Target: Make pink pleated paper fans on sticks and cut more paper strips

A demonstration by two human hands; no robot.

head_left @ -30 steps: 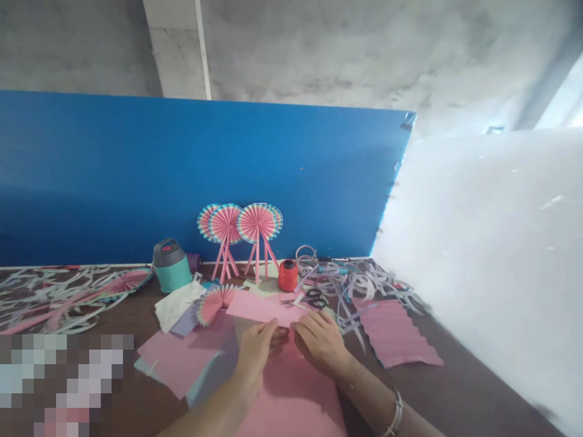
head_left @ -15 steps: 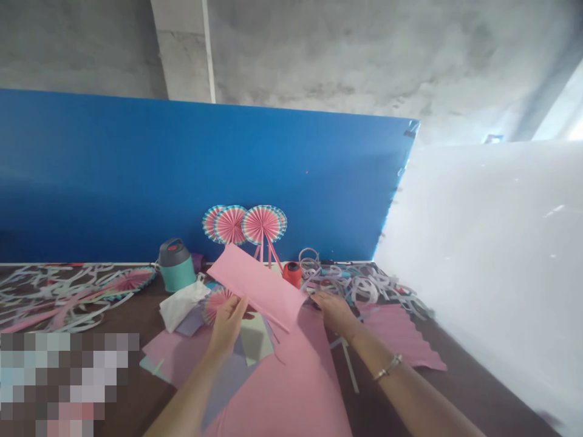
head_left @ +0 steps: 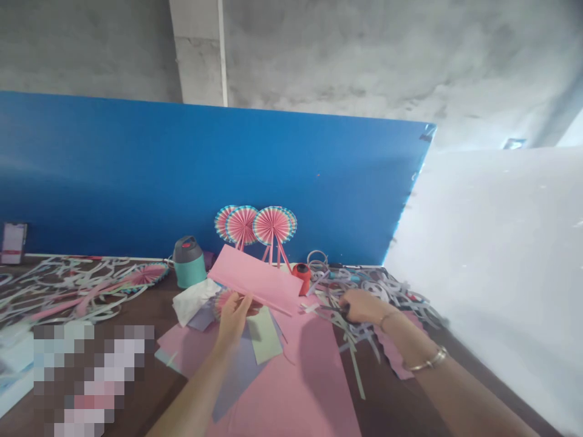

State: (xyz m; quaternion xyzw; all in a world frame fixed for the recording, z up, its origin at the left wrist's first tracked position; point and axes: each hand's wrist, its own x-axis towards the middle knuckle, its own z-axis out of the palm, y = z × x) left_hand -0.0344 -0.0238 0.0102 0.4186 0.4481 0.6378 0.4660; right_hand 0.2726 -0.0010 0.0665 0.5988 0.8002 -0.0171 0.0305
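Between the thumb and fingers of my left hand (head_left: 234,318) is a pink folded sheet of paper (head_left: 257,279), tilted above the table. My right hand (head_left: 359,306) is closed round the dark handle of a pair of scissors (head_left: 334,308), whose blades point left, apart from the folded sheet. Beneath both hands lies a large pink sheet (head_left: 303,382), with lilac paper (head_left: 241,376) and a pale green piece (head_left: 264,340) beside it. A round pleated paper fan (head_left: 223,301) is partly hidden behind my left hand.
Pleated fans (head_left: 273,226) lean against the blue partition (head_left: 136,176). A teal and grey jug (head_left: 190,270), white tissue (head_left: 194,300) and red spool (head_left: 302,278) stand or lie nearby. Paper strips (head_left: 364,285) cover the right back; more strips (head_left: 68,285) lie left.
My right hand with the scissors has moved right, away from the folded pink sheet, over the strips. My left hand still holds the sheet. The view has turned slightly left.
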